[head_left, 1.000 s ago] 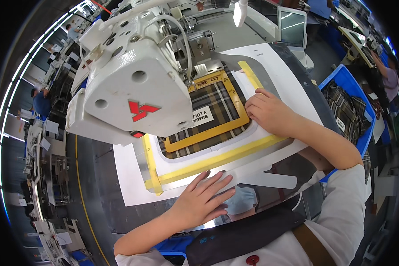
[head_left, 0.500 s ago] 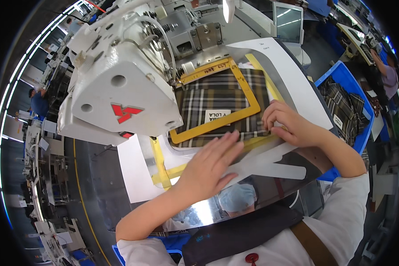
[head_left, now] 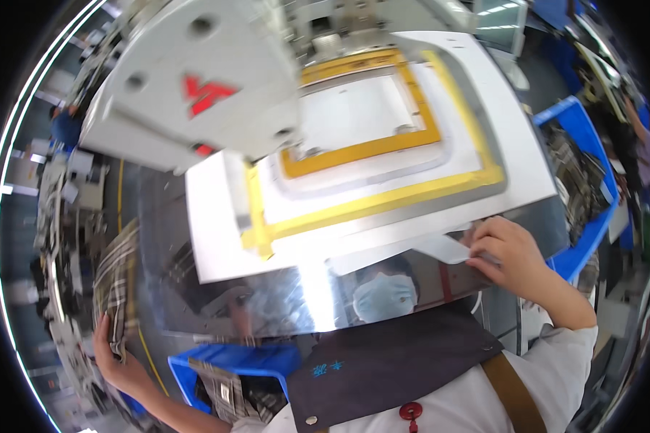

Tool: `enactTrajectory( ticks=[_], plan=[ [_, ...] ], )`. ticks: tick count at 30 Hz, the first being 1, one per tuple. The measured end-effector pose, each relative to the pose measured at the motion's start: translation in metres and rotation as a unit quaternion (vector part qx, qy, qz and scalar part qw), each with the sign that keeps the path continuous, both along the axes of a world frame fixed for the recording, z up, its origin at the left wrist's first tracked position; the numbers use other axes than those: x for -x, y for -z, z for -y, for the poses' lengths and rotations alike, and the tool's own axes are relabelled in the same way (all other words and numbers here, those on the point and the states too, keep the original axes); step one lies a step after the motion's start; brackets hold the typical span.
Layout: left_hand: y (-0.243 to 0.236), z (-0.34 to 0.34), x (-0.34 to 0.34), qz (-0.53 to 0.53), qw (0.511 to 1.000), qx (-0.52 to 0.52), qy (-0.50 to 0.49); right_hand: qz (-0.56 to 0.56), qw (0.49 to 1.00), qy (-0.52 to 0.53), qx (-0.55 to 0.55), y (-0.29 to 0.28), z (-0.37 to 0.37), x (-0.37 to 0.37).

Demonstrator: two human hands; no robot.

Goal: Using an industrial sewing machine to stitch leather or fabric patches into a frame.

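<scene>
At the far left, past the table's edge, my left hand point(head_left: 115, 361) is closed on a plaid fabric piece point(head_left: 121, 270), which is raised and blurred by motion. Over the near right side of the table, my right hand point(head_left: 507, 252) pinches a whitish flat strip point(head_left: 444, 249) between thumb and fingers. Ahead of both hands lies a white sheet point(head_left: 217, 238) bordered with yellow tape point(head_left: 383, 198). A yellow frame point(head_left: 368, 156) rests over it, with bare white surface inside. The white sewing machine head point(head_left: 195, 94) overhangs the frame's left side.
A blue bin point(head_left: 588, 238) with plaid fabric pieces stands to the right. Another blue bin point(head_left: 260, 357), also holding plaid fabric, sits below the table's near edge. The dark glossy tabletop point(head_left: 173, 252) reflects a bright light. A person point(head_left: 66, 128) is far off at left.
The plaid fabric has left the frame area and is in my left hand, which swung far left. My right hand drew back toward me, taking hold of the strip. The view shifted.
</scene>
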State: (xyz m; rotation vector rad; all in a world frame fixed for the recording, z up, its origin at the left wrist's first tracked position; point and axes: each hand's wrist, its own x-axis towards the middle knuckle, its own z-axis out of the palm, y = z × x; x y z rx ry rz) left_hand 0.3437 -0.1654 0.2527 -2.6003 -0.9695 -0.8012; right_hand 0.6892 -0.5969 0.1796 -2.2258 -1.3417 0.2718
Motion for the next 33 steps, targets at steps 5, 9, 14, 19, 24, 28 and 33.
enactTrajectory(
  ticks=[5, 9, 14, 19, 24, 28, 33],
  plan=[
    [0.134, -0.012, 0.235, -0.162, 0.876, 0.034, -0.452, -0.103, 0.994, -0.022, 0.026, -0.028, -0.019, 0.003],
    [0.155, 0.026, 0.192, -0.284, 0.809, 0.427, -0.287, -0.028, 0.995, 0.002, 0.097, -0.056, -0.020, 0.001],
    [0.061, 0.056, -0.002, 0.105, 0.919, 0.379, 0.000, 0.002, 0.985, -0.155, -0.070, -0.092, -0.083, -0.005],
    [0.032, 0.111, -0.193, -0.009, 0.578, 0.538, 0.613, -0.020, 0.932, -0.323, -0.161, -0.098, -0.120, 0.004],
    [0.065, 0.138, -0.255, -0.171, 0.151, 0.829, 0.511, -0.120, 0.930, -0.283, -0.201, -0.084, -0.089, -0.025],
    [0.063, 0.125, -0.254, -0.223, 0.522, 0.730, 0.381, -0.192, 0.975, -0.098, -0.055, -0.035, -0.043, -0.056],
    [0.068, 0.126, -0.257, -0.197, 0.700, 0.605, 0.323, 0.056, 0.987, -0.068, -0.134, -0.016, -0.096, -0.046]
  ],
)
